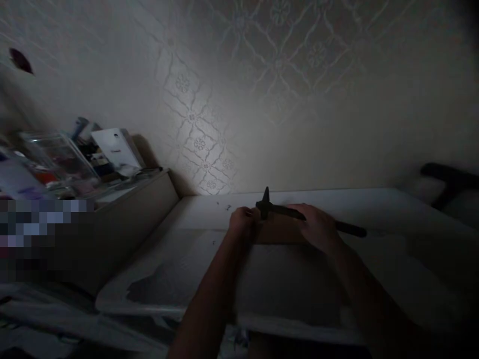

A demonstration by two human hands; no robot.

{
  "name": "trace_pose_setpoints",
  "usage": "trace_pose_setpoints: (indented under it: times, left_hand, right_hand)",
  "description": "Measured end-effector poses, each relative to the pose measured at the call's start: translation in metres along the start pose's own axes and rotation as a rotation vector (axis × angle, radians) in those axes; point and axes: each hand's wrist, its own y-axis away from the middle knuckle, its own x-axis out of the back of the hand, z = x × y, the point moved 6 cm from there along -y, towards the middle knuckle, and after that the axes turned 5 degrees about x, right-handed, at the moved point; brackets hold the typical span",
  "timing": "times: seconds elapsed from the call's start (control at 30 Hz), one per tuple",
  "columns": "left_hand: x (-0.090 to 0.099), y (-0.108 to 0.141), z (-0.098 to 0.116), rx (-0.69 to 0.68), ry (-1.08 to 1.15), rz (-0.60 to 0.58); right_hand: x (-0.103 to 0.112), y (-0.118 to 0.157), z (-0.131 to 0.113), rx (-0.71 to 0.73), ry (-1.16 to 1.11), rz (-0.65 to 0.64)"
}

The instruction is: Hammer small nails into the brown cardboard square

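Observation:
The scene is dim. My left hand [244,222] is curled by the head of a dark, hammer-like tool [279,210] with a pointed tip standing up. My right hand [318,225] lies over the middle of the tool's long dark handle, which sticks out to the right. Under both hands lies a brownish flat piece [279,233] on a white table [374,204] that stands against the wall. Whether the left hand grips the tool head or only touches it cannot be made out.
A patterned wallpapered wall [262,99] rises behind the table. To the left, a lower cabinet [145,199] carries a clear plastic box [56,154], a white tablet-like slab [114,147] and clutter. A dark chair part [449,177] shows at the far right.

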Motion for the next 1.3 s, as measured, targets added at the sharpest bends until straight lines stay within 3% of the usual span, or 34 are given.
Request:
trace_pose_setpoints:
  times: [1.3]
  left_hand:
    - [0.0003, 0.0007, -0.0006, 0.004, -0.038, 0.005]
  right_hand:
    - [0.0001, -0.0004, -0.0016, 0.002, -0.010, -0.021]
